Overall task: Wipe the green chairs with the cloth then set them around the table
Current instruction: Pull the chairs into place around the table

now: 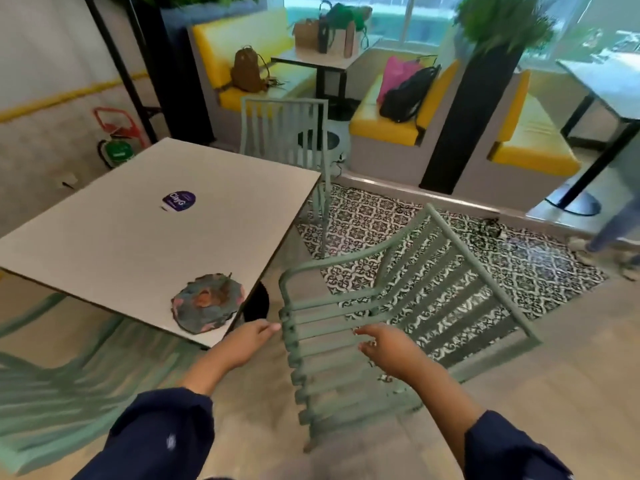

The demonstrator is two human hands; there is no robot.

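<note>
The left hand [252,337] and right hand [388,344] reach the near green chair [332,372], fingers [272,328] relaxed, gripping nothing, seemingly to shift it; the cloth [207,303] sits parked on the surface [121,244].

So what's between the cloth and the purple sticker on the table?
Nothing. In the head view, just bare white table lies between the cloth and the purple sticker.

Cloth [207,308] on table [121,244], near corner; tilted chair [332,386] just right of it; second chair [284,129] behind table
</note>
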